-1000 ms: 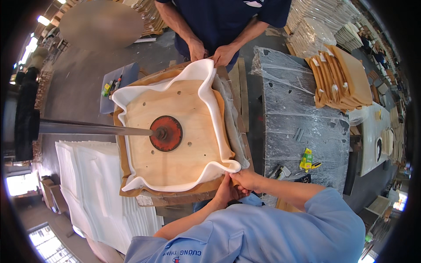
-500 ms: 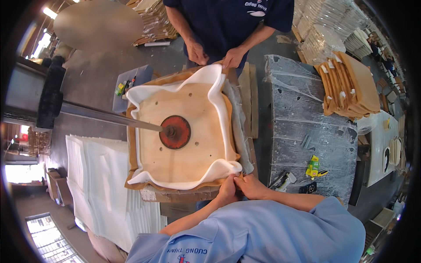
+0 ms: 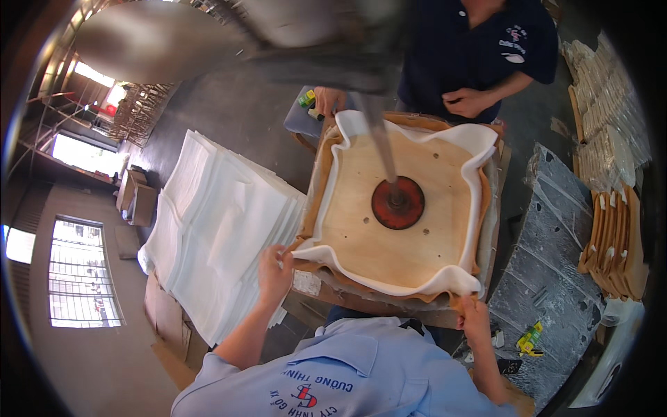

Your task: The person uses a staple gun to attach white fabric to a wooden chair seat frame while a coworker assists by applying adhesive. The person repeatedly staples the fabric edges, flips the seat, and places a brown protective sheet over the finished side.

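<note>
A square plywood seat board [image 3: 389, 243] lies face down on white foam [image 3: 451, 278] and a tan cover [image 3: 316, 201], whose edges curl up around it. A red round press disc [image 3: 397, 202] on a metal rod [image 3: 379, 132] pins the board's middle. My left hand [image 3: 276, 271] pinches the tan cover at the near left corner. At the near right corner, my right hand [image 3: 472, 311] grips the cover's edge under the foam. Across the board stands a co-worker in a dark blue shirt, one hand [image 3: 326, 101] by the far left corner, the other hand [image 3: 469, 103] held at the waist.
A tall stack of white foam sheets [image 3: 222, 215] stands to my left. On the right is a bench wrapped in grey plastic [image 3: 556, 271] with a yellow-green tool [image 3: 529, 337] on it, and beyond it stacked wooden seat boards [image 3: 615, 236].
My hands were together at the near edge; the left one has moved to the near left corner. The co-worker's hands have come off the far edge. The view has swung round.
</note>
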A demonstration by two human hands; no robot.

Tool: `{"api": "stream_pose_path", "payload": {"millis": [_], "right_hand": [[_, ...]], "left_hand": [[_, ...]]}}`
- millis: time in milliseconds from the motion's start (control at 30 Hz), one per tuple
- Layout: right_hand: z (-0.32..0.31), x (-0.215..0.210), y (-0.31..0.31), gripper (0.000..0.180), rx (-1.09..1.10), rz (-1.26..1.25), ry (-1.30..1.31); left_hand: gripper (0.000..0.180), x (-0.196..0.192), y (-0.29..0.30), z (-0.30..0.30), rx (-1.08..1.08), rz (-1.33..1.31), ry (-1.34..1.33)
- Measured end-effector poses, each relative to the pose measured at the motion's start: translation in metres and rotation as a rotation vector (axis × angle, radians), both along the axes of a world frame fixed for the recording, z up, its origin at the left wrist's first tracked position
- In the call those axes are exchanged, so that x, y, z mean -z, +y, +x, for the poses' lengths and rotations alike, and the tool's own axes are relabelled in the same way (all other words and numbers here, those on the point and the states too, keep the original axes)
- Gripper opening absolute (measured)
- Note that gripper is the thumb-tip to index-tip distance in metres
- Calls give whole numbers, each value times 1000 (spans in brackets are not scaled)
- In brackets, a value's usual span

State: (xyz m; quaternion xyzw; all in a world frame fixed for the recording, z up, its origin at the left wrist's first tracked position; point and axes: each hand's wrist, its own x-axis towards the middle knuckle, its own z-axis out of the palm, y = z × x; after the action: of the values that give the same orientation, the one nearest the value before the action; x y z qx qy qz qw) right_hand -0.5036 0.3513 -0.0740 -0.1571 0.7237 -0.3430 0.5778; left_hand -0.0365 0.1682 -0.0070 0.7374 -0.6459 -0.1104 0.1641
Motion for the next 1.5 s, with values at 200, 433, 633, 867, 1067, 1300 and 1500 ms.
{"api": "stream_pose_path", "payload": {"millis": [200, 433, 633, 867, 1067, 1300, 1500], "right_hand": [[52, 8, -8, 44, 541, -199, -8], [273, 5, -45, 42, 162, 90, -517], [376, 17, -144, 75, 171, 196, -762], [407, 29, -168, 79, 400, 290, -624], [410, 33, -164, 67, 339, 181, -372], [415, 8, -154, 63, 18, 101, 158], [404, -13, -140, 52, -108, -78, 245]], "left_hand": [[43, 47, -103, 75, 154, 1074, 386], [47, 91, -130, 72, 294, 1365, 402], [60, 86, -130, 57, 464, 1479, 391], [51, 96, -119, 69, 485, 1503, 660], [51, 92, -119, 66, 575, 1503, 615], [53, 73, -108, 82, 380, 1470, 761], [49, 45, -111, 95, 617, 1327, 629]]}}
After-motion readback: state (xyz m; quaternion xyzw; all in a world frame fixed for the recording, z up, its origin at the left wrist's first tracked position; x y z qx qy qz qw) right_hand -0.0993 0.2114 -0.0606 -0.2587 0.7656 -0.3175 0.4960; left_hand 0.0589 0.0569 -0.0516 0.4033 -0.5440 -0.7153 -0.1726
